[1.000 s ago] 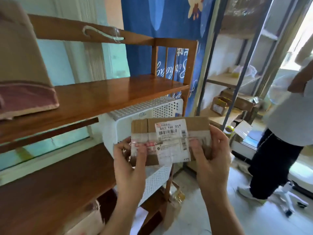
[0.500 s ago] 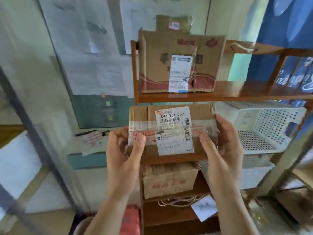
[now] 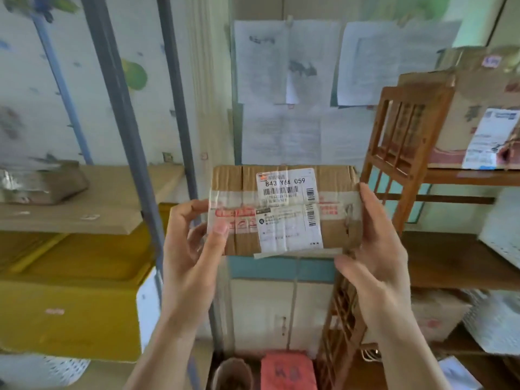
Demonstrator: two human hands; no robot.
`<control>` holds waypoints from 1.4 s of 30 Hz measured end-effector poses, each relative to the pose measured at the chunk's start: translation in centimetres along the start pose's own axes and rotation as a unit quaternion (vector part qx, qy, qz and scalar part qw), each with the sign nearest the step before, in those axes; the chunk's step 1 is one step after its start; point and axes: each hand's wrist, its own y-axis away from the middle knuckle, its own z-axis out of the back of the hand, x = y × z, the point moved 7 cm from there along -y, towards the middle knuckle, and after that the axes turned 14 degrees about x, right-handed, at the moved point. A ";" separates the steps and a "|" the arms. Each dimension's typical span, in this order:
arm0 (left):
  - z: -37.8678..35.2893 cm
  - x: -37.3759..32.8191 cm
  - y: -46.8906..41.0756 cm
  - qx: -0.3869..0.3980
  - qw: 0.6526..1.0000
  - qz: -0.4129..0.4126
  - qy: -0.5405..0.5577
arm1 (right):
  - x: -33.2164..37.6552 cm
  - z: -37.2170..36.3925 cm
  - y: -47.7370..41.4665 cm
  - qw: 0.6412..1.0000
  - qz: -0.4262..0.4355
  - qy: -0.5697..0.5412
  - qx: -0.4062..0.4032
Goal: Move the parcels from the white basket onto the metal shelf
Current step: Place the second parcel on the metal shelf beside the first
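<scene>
A brown cardboard parcel with white shipping labels and clear tape hangs at the middle of the head view, held flat-on toward me. My left hand grips its left end and my right hand grips its right end. The metal shelf with grey uprights stands at the left, with a tan board at about the parcel's height. Part of the white basket shows at the right edge on the wooden rack.
A wooden rack at the right carries a large cardboard box. On the metal shelf lie a grey wrapped packet and, below, a yellow box. Papers hang on the wall ahead. A red bundle lies low down.
My view has swung left, from the wooden rack and white basket to the metal shelf. The parcel stays held in both hands in front of me.
</scene>
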 end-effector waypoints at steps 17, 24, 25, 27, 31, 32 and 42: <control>18.6 -3.3 5.0 -0.101 0.990 0.054 -0.083 | -2.3 -15.9 -2.7 0.997 -0.033 -0.070 -0.007; 28.4 -2.9 5.2 -0.211 0.963 0.035 -0.164 | -5.4 -25.7 -4.4 0.994 -0.093 -0.054 0.008; 29.6 -2.5 4.7 -0.210 0.966 0.035 -0.147 | -5.7 -26.8 -5.0 0.995 -0.093 -0.045 0.004; 32.0 -1.7 3.4 -0.180 0.974 0.027 -0.135 | -6.1 -29.3 -6.7 0.996 -0.088 -0.025 -0.006; 37.6 -0.5 -1.6 -0.097 0.978 0.016 -0.184 | -6.7 -34.5 -11.4 0.996 -0.065 0.055 -0.029; 38.9 0.0 -3.5 -0.069 0.979 0.024 -0.189 | -6.4 -35.4 -12.7 0.994 -0.048 0.093 -0.041; 42.5 5.5 -19.0 0.176 0.830 0.045 -0.527 | -3.0 -42.8 -22.6 0.827 0.015 0.560 -0.051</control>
